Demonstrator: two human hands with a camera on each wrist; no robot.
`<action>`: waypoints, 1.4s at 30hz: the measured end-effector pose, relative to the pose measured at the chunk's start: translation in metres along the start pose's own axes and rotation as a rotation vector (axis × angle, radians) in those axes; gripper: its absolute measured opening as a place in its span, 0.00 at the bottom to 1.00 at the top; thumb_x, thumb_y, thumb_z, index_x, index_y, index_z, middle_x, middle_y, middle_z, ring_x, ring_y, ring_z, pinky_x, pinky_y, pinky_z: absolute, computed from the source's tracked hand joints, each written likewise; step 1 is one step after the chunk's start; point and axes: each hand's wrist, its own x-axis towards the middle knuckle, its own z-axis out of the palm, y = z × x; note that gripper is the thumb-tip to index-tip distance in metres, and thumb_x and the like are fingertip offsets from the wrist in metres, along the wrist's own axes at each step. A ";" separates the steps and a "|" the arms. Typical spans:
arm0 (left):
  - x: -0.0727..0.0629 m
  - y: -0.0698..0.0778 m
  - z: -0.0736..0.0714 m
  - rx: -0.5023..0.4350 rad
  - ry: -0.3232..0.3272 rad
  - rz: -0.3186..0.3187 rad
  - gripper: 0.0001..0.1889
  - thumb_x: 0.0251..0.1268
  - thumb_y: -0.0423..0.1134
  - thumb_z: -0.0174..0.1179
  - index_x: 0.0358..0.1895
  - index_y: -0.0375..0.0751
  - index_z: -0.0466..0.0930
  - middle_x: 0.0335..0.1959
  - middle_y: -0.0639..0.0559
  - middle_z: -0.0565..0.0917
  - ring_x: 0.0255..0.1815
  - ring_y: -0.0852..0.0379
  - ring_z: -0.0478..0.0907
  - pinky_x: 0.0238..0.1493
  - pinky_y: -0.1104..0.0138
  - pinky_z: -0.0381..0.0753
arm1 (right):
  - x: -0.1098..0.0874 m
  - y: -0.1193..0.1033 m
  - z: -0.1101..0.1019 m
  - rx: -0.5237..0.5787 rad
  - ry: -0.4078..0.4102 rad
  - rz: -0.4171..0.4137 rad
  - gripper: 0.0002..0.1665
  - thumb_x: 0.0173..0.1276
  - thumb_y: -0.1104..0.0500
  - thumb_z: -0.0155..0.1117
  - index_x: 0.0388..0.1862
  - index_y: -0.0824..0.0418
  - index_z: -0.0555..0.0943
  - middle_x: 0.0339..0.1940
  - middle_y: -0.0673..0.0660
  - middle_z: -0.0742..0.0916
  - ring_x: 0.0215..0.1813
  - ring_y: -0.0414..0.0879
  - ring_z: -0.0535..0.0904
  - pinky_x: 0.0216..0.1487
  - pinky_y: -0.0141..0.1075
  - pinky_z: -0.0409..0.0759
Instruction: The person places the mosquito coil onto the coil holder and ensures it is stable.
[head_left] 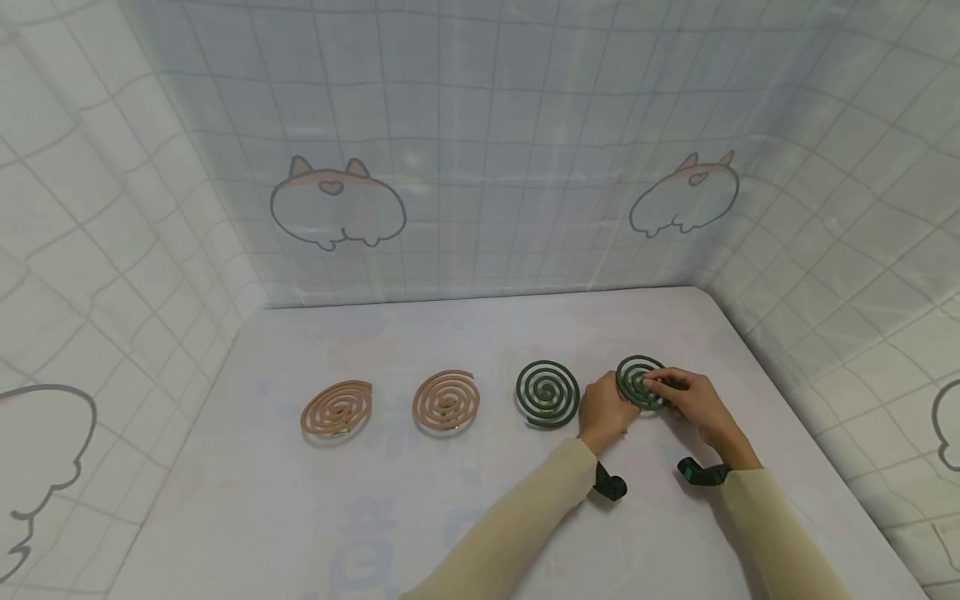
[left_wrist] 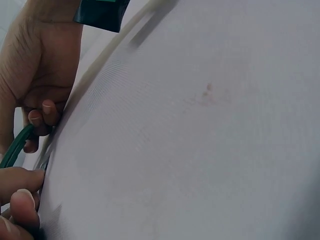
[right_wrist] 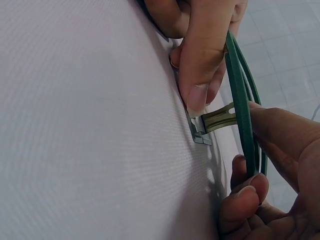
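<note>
My right hand (head_left: 693, 404) pinches a green mosquito coil (head_left: 633, 379) at the right of the row. In the right wrist view this coil (right_wrist: 240, 100) stands edge-on, with a thin metal coil stand (right_wrist: 218, 120) reaching from it to a flat base on the table. The left hand (head_left: 602, 410) is low beside the coil, its thumb (right_wrist: 198, 95) holding the base of the stand. In the left wrist view, the curled fingers of the right hand (left_wrist: 45, 70) show at the edge of the green coil (left_wrist: 17, 145).
Left of my hands another green coil (head_left: 547, 394) lies on the white table (head_left: 285, 517). Two brown coils (head_left: 446, 402) (head_left: 337, 408) sit farther left, tilted, with bits of metal showing under them. Grid-patterned curtains (head_left: 480, 225) enclose the back and sides.
</note>
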 end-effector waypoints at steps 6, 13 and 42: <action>-0.002 0.001 -0.004 -0.072 -0.117 -0.030 0.25 0.56 0.46 0.77 0.52 0.40 0.78 0.23 0.56 0.82 0.08 0.65 0.71 0.22 0.73 0.74 | -0.002 -0.005 0.001 0.011 0.000 -0.003 0.22 0.72 0.51 0.71 0.55 0.66 0.85 0.44 0.53 0.84 0.24 0.40 0.67 0.25 0.35 0.70; -0.001 0.002 -0.008 -0.120 -0.200 -0.028 0.52 0.48 0.48 0.83 0.75 0.43 0.61 0.57 0.47 0.83 0.36 0.60 0.82 0.43 0.69 0.80 | -0.003 -0.006 0.000 -0.001 -0.010 -0.003 0.23 0.72 0.51 0.71 0.56 0.67 0.84 0.42 0.54 0.82 0.26 0.40 0.68 0.26 0.35 0.71; -0.007 -0.002 -0.023 -0.255 -0.276 -0.035 0.52 0.56 0.49 0.79 0.80 0.49 0.54 0.25 0.57 0.79 0.13 0.60 0.74 0.19 0.68 0.73 | -0.007 0.000 -0.007 -0.020 -0.035 -0.007 0.33 0.72 0.47 0.71 0.69 0.60 0.76 0.43 0.55 0.80 0.28 0.42 0.72 0.28 0.36 0.76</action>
